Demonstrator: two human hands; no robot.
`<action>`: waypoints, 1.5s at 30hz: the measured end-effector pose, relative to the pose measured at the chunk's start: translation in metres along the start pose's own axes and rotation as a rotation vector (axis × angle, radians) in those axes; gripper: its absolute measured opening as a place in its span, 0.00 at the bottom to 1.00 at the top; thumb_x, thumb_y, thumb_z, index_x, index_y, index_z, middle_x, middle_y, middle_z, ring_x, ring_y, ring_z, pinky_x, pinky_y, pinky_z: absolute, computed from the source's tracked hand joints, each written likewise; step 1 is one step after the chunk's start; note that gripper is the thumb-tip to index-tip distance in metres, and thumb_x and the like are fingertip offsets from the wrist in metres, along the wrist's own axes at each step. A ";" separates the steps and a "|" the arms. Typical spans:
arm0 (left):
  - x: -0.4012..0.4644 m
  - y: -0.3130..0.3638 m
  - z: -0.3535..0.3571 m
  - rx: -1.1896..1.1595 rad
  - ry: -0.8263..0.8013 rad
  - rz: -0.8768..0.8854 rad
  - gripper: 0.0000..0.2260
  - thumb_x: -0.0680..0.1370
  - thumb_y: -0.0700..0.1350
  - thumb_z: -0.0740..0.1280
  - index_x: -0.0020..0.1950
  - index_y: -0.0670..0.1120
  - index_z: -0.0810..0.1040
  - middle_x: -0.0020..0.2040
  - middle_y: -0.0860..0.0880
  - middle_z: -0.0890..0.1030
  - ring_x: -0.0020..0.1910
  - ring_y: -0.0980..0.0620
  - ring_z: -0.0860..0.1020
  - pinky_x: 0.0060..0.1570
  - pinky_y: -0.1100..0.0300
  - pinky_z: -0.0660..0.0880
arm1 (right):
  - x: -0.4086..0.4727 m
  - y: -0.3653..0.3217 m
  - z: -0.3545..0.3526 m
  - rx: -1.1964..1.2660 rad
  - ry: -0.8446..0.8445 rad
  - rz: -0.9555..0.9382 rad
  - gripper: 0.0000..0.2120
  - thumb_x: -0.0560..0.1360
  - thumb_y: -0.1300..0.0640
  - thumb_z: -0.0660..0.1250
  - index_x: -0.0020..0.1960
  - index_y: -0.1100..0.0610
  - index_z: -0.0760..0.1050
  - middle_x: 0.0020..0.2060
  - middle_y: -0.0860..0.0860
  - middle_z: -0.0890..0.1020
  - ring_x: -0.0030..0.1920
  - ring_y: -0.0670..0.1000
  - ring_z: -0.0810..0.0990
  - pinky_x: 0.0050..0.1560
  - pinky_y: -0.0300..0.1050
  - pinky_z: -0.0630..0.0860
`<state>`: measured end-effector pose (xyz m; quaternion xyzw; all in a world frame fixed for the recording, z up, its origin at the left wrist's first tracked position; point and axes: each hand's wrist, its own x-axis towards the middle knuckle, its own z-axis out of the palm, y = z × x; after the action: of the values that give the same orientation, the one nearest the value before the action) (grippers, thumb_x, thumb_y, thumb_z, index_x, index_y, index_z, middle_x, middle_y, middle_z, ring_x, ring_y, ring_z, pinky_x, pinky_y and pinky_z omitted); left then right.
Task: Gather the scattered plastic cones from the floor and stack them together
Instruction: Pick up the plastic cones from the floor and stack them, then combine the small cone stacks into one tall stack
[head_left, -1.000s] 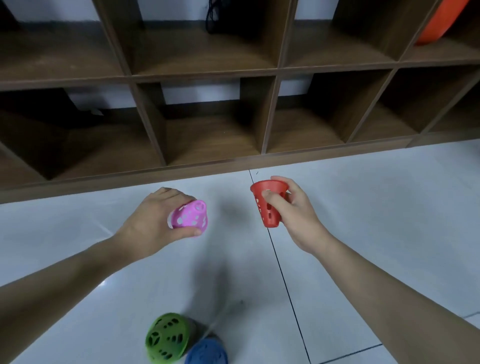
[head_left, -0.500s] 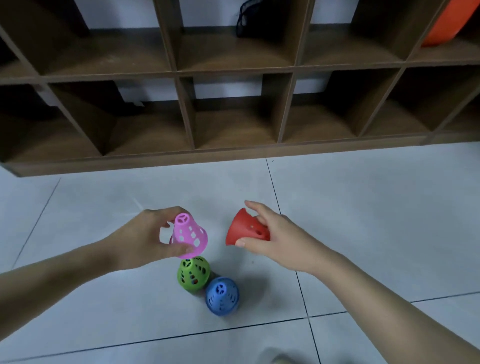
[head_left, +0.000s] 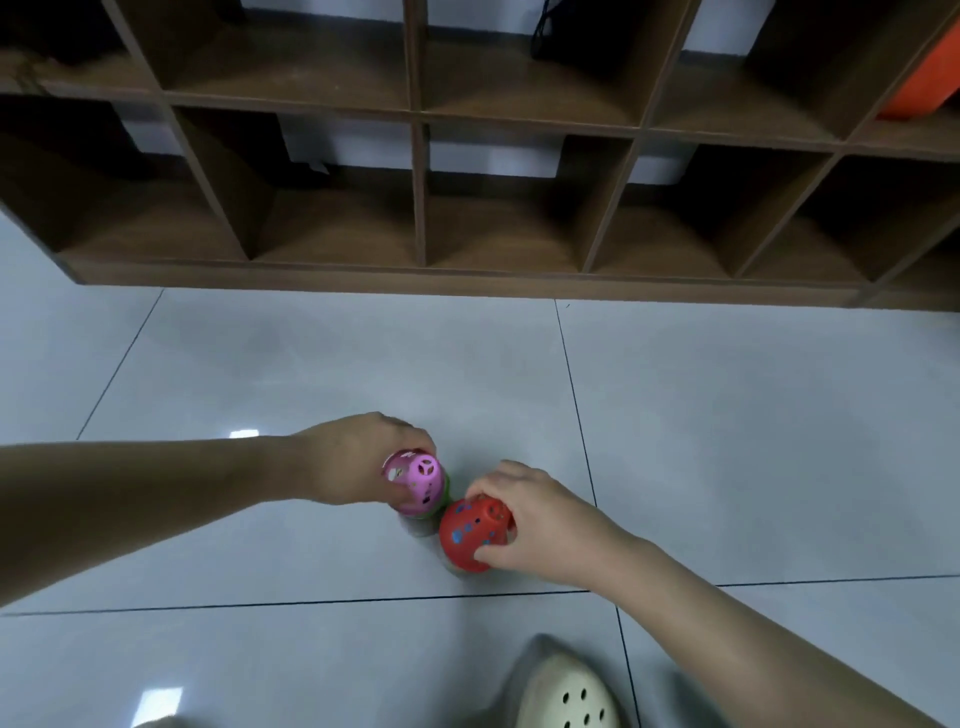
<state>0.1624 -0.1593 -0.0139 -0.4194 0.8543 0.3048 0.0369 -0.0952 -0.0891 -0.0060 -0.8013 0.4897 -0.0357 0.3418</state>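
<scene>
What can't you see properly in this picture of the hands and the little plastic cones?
- Green plastic cone, head view: only a sliver shows under the pink perforated plastic cone, which the left hand grips.
- Blue cone: only blue specks through the holes of the red perforated plastic cone, gripped by the right hand.
- Cream perforated shoe: blurred, cut off by the bottom edge.

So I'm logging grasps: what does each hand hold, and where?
Left hand grips the pink cone by its side wall; right hand grips the red cone by its side.
</scene>
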 end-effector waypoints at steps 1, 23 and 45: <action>0.001 -0.004 0.002 -0.006 0.012 -0.012 0.16 0.73 0.56 0.72 0.60 0.61 0.76 0.54 0.61 0.80 0.51 0.60 0.77 0.52 0.59 0.76 | 0.000 0.001 0.005 0.003 0.009 0.003 0.19 0.68 0.51 0.74 0.57 0.47 0.76 0.49 0.43 0.73 0.52 0.44 0.74 0.56 0.38 0.73; -0.007 -0.073 0.125 -0.462 0.205 -0.191 0.39 0.70 0.47 0.79 0.75 0.61 0.63 0.64 0.62 0.75 0.59 0.60 0.76 0.56 0.63 0.75 | 0.013 0.023 0.027 0.361 0.193 0.163 0.20 0.72 0.49 0.77 0.61 0.49 0.77 0.56 0.43 0.77 0.54 0.44 0.77 0.50 0.38 0.76; 0.039 -0.089 0.163 -0.462 0.270 -0.119 0.30 0.67 0.60 0.77 0.66 0.56 0.75 0.57 0.59 0.80 0.55 0.56 0.79 0.54 0.54 0.77 | 0.096 0.005 0.035 0.193 -0.020 0.054 0.18 0.74 0.48 0.73 0.63 0.44 0.77 0.56 0.44 0.80 0.57 0.41 0.75 0.60 0.41 0.74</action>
<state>0.1717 -0.1378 -0.2025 -0.5030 0.7333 0.4301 -0.1559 -0.0358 -0.1503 -0.0628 -0.7515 0.5020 -0.0654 0.4230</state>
